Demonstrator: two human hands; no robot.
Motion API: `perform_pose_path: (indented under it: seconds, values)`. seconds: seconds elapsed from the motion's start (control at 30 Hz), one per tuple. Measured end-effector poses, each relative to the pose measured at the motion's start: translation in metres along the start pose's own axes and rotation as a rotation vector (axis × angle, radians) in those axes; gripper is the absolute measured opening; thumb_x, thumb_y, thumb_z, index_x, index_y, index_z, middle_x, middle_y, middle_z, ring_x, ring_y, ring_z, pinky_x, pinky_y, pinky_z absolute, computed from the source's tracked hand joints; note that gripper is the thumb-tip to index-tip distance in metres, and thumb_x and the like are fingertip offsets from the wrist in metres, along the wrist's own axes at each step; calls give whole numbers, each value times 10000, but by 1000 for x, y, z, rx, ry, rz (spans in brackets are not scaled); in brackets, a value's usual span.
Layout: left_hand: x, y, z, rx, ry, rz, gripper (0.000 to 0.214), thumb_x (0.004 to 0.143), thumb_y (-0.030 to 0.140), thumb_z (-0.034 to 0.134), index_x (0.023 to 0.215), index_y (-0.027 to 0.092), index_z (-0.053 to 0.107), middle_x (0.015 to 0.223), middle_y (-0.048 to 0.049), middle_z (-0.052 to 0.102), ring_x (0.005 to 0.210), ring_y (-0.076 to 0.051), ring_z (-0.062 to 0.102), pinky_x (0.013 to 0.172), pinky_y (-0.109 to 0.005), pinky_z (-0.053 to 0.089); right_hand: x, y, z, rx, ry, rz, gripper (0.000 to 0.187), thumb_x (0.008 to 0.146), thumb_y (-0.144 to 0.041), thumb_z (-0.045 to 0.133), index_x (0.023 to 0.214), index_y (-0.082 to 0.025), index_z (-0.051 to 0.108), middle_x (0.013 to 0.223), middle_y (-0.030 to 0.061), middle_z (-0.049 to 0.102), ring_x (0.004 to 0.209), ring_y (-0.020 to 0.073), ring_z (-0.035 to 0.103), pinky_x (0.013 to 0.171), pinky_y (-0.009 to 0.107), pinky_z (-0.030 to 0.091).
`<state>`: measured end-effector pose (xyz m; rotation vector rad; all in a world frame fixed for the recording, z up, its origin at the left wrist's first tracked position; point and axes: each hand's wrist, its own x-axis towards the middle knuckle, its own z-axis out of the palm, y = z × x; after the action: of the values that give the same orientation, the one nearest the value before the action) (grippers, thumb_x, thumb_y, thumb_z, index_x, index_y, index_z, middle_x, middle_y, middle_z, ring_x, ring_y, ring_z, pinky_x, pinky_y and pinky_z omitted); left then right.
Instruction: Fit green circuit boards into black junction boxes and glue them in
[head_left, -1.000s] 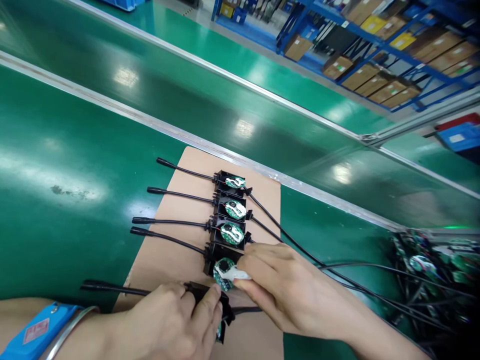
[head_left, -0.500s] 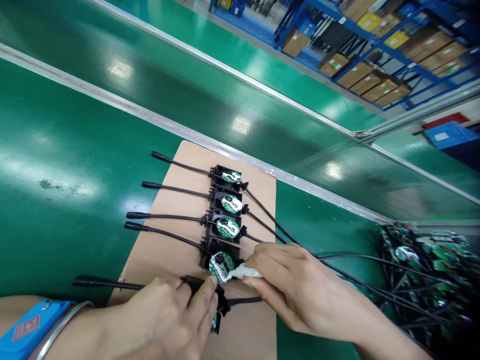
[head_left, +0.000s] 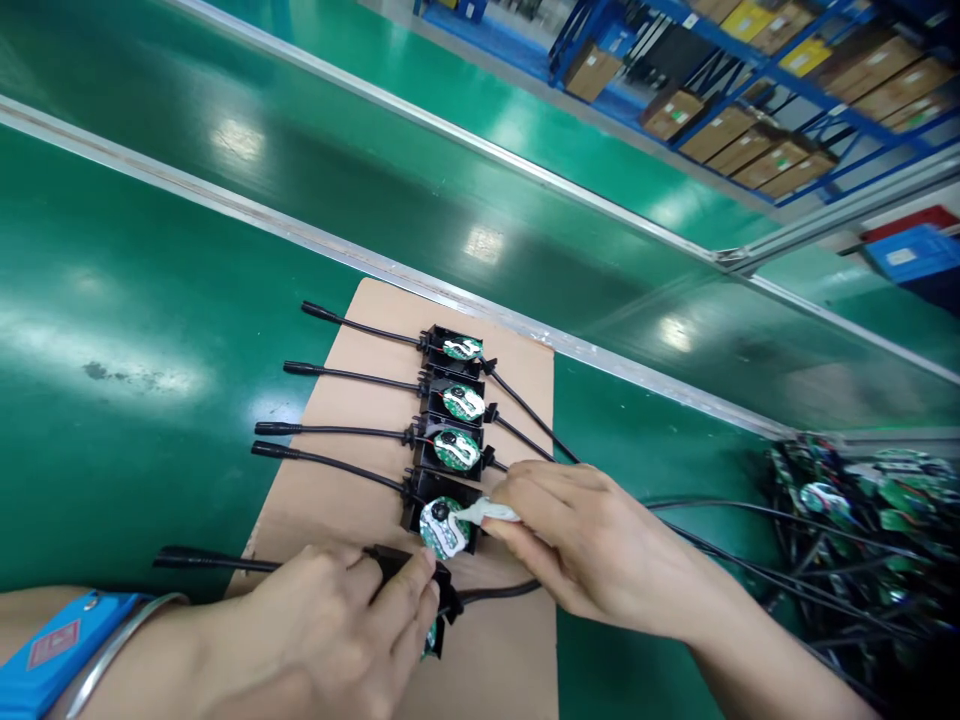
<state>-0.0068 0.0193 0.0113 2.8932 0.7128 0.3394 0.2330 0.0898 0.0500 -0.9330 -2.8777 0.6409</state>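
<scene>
Blue wristband (head_left: 94,630): label print too small to read. Right hand (head_left: 581,540) pinches white nozzle (head_left: 491,511); long axis near-level across view, tip pointing left at round circuit board (head_left: 442,537). Left hand (head_left: 337,630) covers black housing (head_left: 444,590); cannot tell whether fingers grip.

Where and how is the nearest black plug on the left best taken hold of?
Grip the plug by its thick barrel, probably from the left: it juts left past the cardboard, while its thinner cable runs right toward the left hand.
</scene>
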Motion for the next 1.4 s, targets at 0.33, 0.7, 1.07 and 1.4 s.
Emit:
perform_pose_path:
  seconds: [0.33,0.7,1.07,1.4]
  values:
    - [-38,25,-6,-201,206,-161,216,897,110,453,1011,167,628,752,-21,647,627,-117,600,597,-212,519,-12,-44,17,102,95,-80,122,945,-199,452,933,-164,568,780,39,609,727,170,555,628,287,419]
    - [-53,67,58,-219,544,-349,319,801,52,514,1092,90,638,602,-16,545,551,-147,526,494,-270,469,8,-55,40,48,-26,-177,233,972,-221,387,823,-153,552,749,48,580,688,160,530,644,282,438]
    - [-55,68,63,-208,490,-374,316,831,79,513,1123,120,626,623,-3,541,554,-149,503,490,-284,448,-10,-64,31,54,-103,-144,189,951,-175,396,856,-160,559,749,49,574,710,187,557,618,300,437]
    - [-56,68,65,-225,481,-381,318,819,63,544,1119,115,636,651,-22,577,583,-156,509,521,-295,443,-14,-57,28,34,-91,-124,202,954,-189,391,821,-172,542,721,50,580,683,171,564,631,283,456]
